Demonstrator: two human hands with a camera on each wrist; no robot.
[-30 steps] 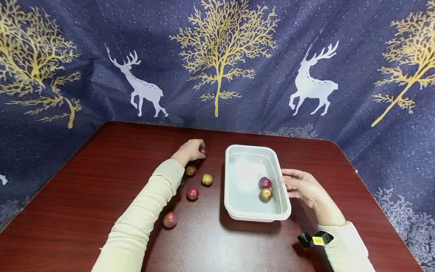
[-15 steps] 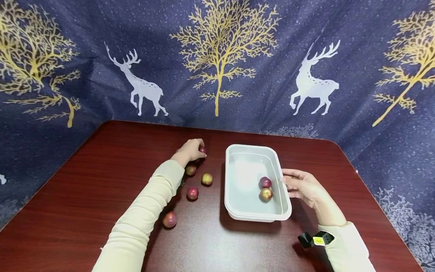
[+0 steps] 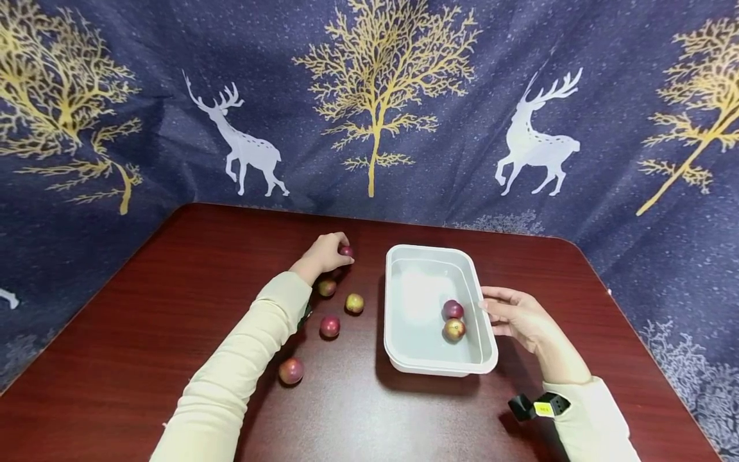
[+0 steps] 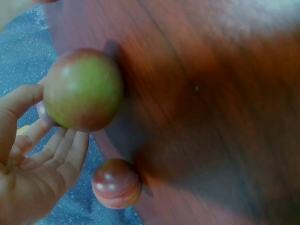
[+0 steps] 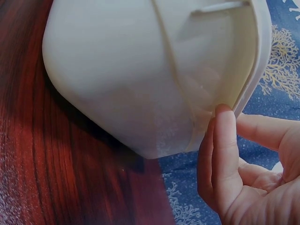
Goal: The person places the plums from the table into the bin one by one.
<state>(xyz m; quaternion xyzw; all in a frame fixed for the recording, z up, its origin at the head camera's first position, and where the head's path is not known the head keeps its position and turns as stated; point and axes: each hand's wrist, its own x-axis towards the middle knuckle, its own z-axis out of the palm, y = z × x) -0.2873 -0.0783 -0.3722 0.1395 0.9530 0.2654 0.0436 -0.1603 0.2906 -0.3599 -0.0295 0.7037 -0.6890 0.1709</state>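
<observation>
My left hand (image 3: 324,254) is stretched toward the far side of the table, its thumb and fingers round a dark red, plum-like fruit (image 3: 346,251). In the left wrist view, a larger-looking green-and-red fruit (image 4: 84,89) covers most of the held one, and a red striped fruit (image 4: 117,183) lies beside the hand. My right hand (image 3: 514,316) pinches the right rim of a white plastic container (image 3: 398,359), one finger lying against its outer wall in the right wrist view. Inside the container, a purple fruit (image 3: 453,309) and a yellow-red fruit (image 3: 454,330) sit together.
Between my left arm and the container lie a greenish fruit (image 3: 326,287), a yellow fruit (image 3: 355,303), a red fruit (image 3: 330,326) and a mottled red fruit (image 3: 291,371). The dark red wooden table (image 3: 346,423) ends at a blue patterned cloth (image 3: 427,199).
My left hand, with the dark red fruit, has shifted very slightly toward the far edge. The right hand and the container hold the same position.
</observation>
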